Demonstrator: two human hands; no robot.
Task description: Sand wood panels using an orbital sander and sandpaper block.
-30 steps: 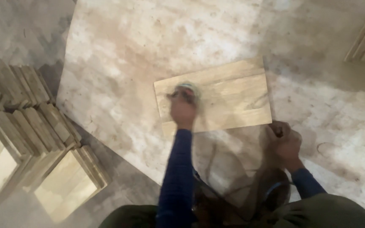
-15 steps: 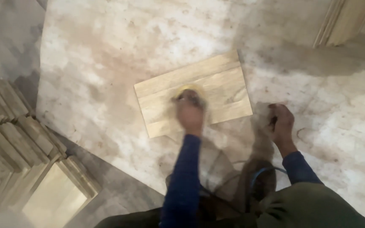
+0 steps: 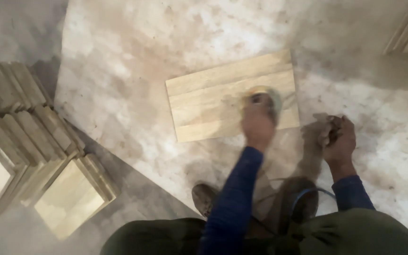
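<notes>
Left hand [image 3: 257, 123] is wrapped around a small round power tool [image 3: 265, 99], looks like a sander or grinder, with the disc pressed down on a pale wooden board [image 3: 213, 106]. It's blurry, so I can't make out the fingers, but the hand is clearly closed on the tool body. Right hand [image 3: 338, 137] sits off to the right, just beside the board's near right corner, fist closed around something small and dark; can't tell what it is.

The board lies flat on a dusty, blotchy sheet [image 3: 133, 61] straight ahead of the person, long axis running left to right with a slight tilt up toward the right. The tool is over its right end, so most of the board stretches away to the left of the left hand, which is the nearer one.

A shoe [image 3: 205, 197] and a cord [image 3: 308, 193] sit below the arms. Far left: stacked wooden boxes [image 3: 29, 141].
</notes>
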